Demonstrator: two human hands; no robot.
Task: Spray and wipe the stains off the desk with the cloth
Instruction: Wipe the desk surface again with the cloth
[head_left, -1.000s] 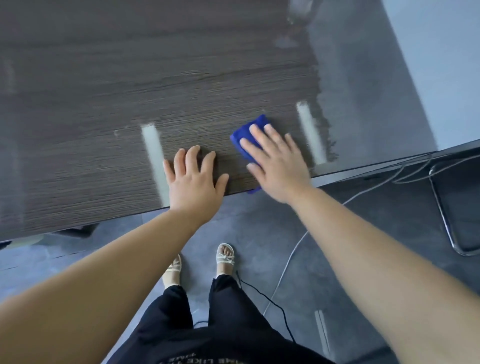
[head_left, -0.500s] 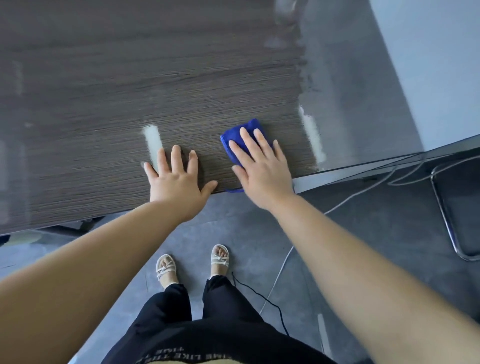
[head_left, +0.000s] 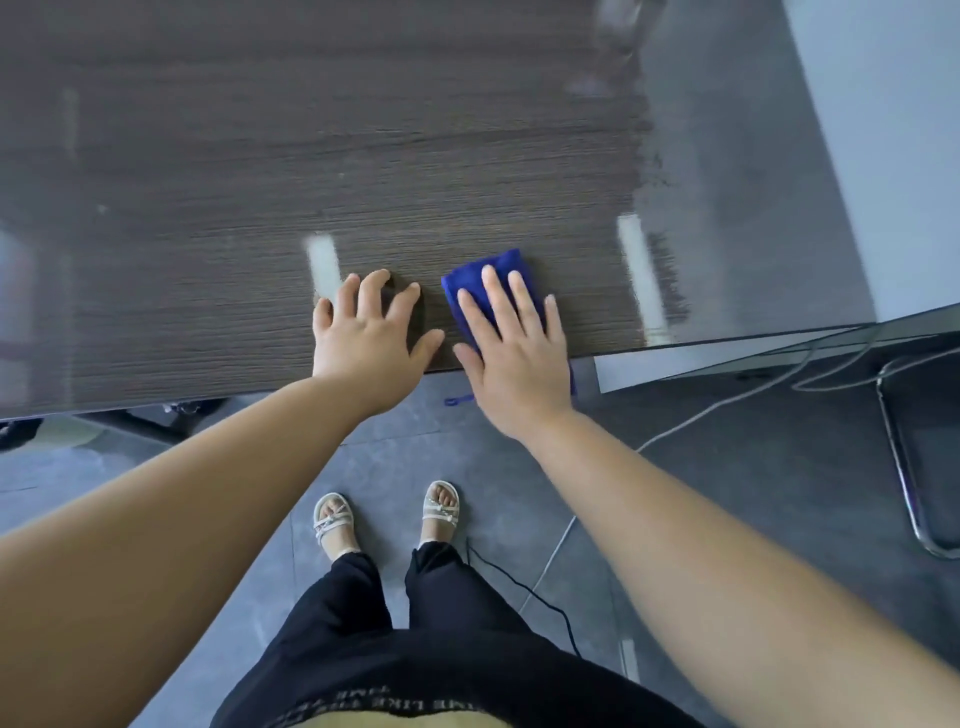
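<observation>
A dark wood-grain desk fills the upper part of the view. A folded blue cloth lies at the desk's near edge, partly hanging over it. My right hand presses flat on the cloth with fingers spread. My left hand rests flat on the bare desk just left of the cloth, fingers apart, holding nothing. No spray bottle is in view. I cannot make out distinct stains on the glossy surface.
Bright light reflections streak the desk top. A grey wall stands at the right. Below the desk edge, cables run over the grey floor, and a chrome chair frame stands at the right. My sandalled feet are near the desk.
My right hand has slid the cloth toward the near edge of the desk, so it now hangs partly over. My left hand stayed flat on the desk beside it.
</observation>
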